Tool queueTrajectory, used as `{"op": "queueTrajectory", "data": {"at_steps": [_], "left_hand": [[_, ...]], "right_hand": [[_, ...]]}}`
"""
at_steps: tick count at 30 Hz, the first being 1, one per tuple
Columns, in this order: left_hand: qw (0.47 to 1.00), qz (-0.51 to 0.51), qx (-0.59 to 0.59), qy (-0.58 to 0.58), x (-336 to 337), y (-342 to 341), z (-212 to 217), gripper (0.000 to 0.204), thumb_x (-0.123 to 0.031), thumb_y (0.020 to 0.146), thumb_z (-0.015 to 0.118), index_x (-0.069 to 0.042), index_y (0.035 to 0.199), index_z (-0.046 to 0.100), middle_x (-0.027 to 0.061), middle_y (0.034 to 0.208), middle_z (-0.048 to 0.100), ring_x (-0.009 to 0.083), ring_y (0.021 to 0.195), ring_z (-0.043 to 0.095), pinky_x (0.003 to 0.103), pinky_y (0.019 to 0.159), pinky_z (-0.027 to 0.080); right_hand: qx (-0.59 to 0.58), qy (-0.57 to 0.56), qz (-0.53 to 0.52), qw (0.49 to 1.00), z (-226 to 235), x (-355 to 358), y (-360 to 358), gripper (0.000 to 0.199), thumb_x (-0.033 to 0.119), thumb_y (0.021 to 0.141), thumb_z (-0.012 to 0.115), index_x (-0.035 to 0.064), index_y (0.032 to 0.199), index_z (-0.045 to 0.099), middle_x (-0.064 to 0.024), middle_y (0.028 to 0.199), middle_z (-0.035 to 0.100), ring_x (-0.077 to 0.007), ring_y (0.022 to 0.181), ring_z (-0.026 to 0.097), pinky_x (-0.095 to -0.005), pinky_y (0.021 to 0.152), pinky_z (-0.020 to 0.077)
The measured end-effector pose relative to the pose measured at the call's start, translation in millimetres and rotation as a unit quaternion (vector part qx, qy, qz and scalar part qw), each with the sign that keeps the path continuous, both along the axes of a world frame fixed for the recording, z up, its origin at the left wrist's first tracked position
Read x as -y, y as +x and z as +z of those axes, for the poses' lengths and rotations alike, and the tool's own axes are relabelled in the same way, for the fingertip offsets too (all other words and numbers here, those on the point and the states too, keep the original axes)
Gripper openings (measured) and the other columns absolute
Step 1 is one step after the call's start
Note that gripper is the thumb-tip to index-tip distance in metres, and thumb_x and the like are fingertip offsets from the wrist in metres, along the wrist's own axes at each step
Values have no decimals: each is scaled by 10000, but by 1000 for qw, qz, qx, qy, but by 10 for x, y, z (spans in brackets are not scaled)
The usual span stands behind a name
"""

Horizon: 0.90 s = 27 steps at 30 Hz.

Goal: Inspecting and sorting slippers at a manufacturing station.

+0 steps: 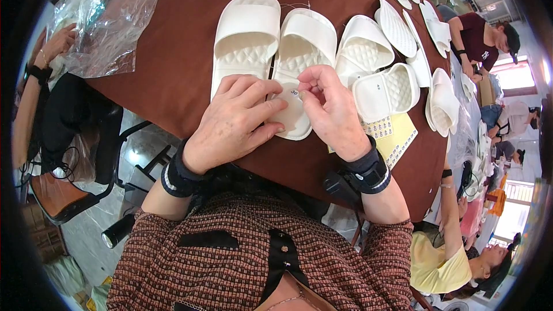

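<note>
Two white slide slippers lie side by side in front of me, a left one (pixel 247 14) and a right one (pixel 305 26). My left hand (pixel 239 121) rests over their heel ends, fingers spread, its fingertips on the right slipper's insole. My right hand (pixel 334 112) is at the same insole, thumb and fingertips drawn together in a pinch; whatever they hold is too small to make out. Between the hands, a small printed size mark (pixel 294 92) shows on the heel. By my right wrist lie yellow-backed sheets of small stickers (pixel 403 135), partly under another slipper (pixel 386 92).
More white slippers (pixel 442 101) spread over the brown-covered table (pixel 184 40) to the right. Clear plastic bags (pixel 109 34) lie at the left, near another person's hand (pixel 60 40). A chair (pixel 63 196) stands left. Other people, one in a yellow top (pixel 440 262), are at the right.
</note>
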<state>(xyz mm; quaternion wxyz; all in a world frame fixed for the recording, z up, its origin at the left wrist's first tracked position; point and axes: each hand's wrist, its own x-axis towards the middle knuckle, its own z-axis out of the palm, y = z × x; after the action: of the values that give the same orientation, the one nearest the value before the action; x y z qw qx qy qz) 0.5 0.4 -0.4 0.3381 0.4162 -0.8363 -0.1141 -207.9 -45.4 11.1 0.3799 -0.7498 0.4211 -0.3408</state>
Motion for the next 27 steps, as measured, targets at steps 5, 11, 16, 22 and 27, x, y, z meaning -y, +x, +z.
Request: {"op": "queueTrajectory", "data": {"at_steps": [5, 11, 16, 22, 27], "left_hand": [[1000, 3, 5, -5, 4, 5, -3, 389, -169, 721, 789, -77, 1087, 694, 72, 1211, 626, 300, 1108, 567, 422, 977, 412], [1000, 9, 20, -1, 8, -17, 27, 435, -173, 720, 788, -80, 1131, 678, 66, 1216, 624, 297, 1089, 568, 419, 976, 410], [999, 21, 40, -14, 13, -44, 76, 442, -181, 751, 776, -80, 1164, 654, 52, 1149, 609, 259, 1022, 578, 403, 940, 416], [996, 32, 82, -19, 14, -104, 93, 520, -195, 755, 773, -86, 1243, 631, 47, 1163, 590, 255, 1038, 566, 411, 948, 407], [994, 33, 99, 11, 8, -112, 94, 542, -188, 743, 761, -86, 1259, 629, 67, 1183, 587, 275, 1112, 541, 431, 994, 378]], "right_hand": [[-15, -15, 1, 1000, -29, 6, -3, 235, -41, 886, 543, -6, 1119, 542, -178, 956, 627, -279, 871, 662, -371, 760, 537], [-8, -3, -6, 1000, -21, 6, 5, 251, -47, 877, 529, -4, 1124, 540, -180, 940, 632, -296, 879, 662, -384, 781, 534], [-2, -53, 2, 999, -71, 21, -4, 251, -34, 874, 532, 0, 1123, 541, -182, 936, 642, -315, 891, 659, -406, 793, 533], [-11, -69, 0, 998, -72, 21, -15, 240, -18, 873, 528, 11, 1110, 548, -181, 924, 650, -335, 911, 648, -426, 812, 524], [4, -77, -4, 997, -117, 26, -8, 240, -16, 872, 521, 15, 1108, 551, -175, 924, 654, -342, 911, 648, -436, 811, 520]]}}
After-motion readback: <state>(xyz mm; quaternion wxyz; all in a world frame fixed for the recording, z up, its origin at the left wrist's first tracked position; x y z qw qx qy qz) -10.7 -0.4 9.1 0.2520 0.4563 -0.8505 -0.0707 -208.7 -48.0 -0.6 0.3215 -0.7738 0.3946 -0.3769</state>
